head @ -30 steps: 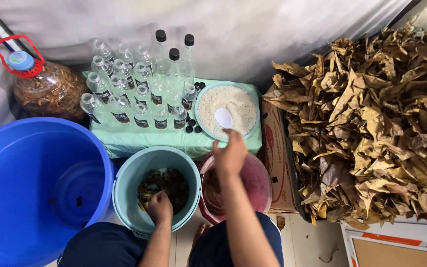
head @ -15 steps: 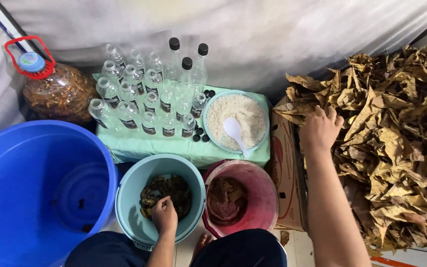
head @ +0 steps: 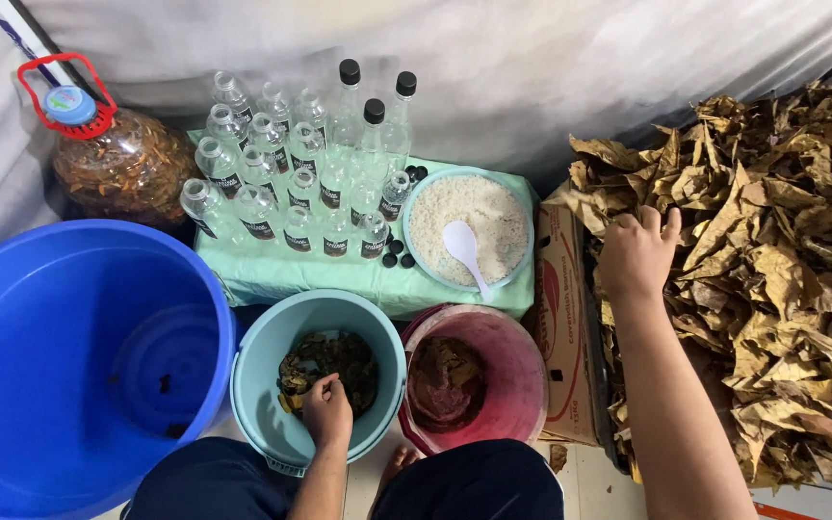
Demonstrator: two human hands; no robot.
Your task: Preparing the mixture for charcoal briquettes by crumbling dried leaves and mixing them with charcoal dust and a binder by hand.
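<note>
- Left hand sits in the near teal bucket, grip closed on wet leaves.
- Right hand reaches right, fingers spread apart on the dry leaf pile.

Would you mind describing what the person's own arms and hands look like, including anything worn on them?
Both arms are bare: no sleeves, gloves, watch or bracelet show. The left hand and the right hand show no rings that I can make out. Only dark navy clothing over the lap shows below them.
</note>
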